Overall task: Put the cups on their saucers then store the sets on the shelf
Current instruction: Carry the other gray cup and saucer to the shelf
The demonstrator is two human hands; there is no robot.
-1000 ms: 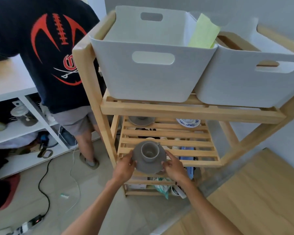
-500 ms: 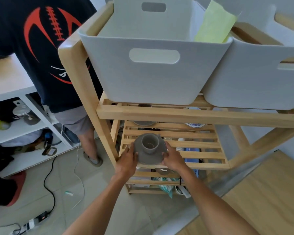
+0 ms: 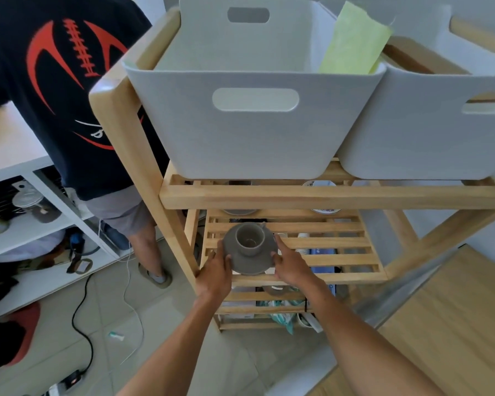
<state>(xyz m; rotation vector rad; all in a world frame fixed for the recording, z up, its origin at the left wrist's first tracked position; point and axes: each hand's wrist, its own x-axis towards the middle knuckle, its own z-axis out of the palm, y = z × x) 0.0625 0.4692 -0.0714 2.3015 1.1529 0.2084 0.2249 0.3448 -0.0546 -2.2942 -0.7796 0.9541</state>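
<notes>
Here the left hand (image 3: 216, 274) and the right hand (image 3: 290, 265) carry one set between them: a grey cup (image 3: 249, 239) standing upright on a grey saucer (image 3: 250, 250). The left hand is curled onto the saucer's rim at about 8 o'clock, thumb on top; the right hand pinches the rim at about 4 o'clock, with a finger reaching up along the edge. Neither hand touches the cup itself.

The set sits over the front left part of the middle slatted shelf (image 3: 326, 250) of a wooden rack (image 3: 143, 172); whether the saucer already rests on the slats cannot be told. At 12 o'clock from the held set, deeper on the same shelf, the edge of another grey saucer (image 3: 239, 212) peeks out below the upper rail, and at about 1 o'clock a blue-patterned saucer (image 3: 325, 210) shows in the same way.

On the top shelf stand two white bins side by side, the left bin (image 3: 255, 132) and the right bin (image 3: 429, 138), with a yellow-green cloth (image 3: 355, 41) sticking up between them. At 10 o'clock from the rack stands another person in a dark shirt (image 3: 55, 81).
</notes>
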